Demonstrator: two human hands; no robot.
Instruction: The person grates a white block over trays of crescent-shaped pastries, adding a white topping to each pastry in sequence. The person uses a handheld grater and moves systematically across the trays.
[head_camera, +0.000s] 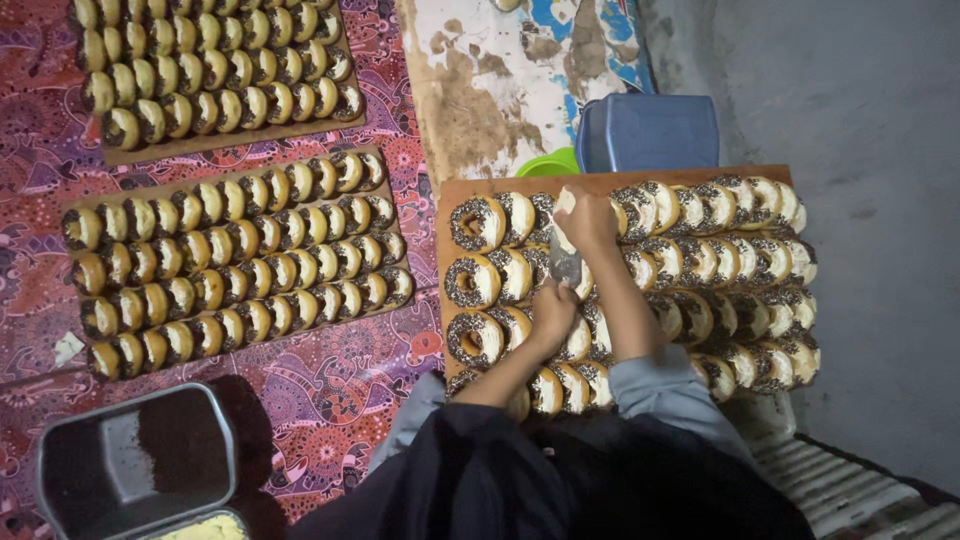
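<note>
My left hand (553, 312) is closed around the lower end of a flat metal tool (565, 262), held upright over a wooden board (600, 184). Just above the tool's top end, my right hand (587, 222) pinches a small pale block (566, 201). Both hands hover over the middle of the board. It is packed with rows of doughnuts (476, 223) coated in white icing and dark sprinkles. Whether the block touches the tool I cannot tell.
Two more wooden boards (130, 187) (232, 144) on the left hold rows of doughnuts without sprinkles, on a red patterned cloth (330, 385). A metal tin (140, 460) with dark sprinkles sits bottom left. A blue tub (650, 130) and a green bowl (550, 163) stand behind the board.
</note>
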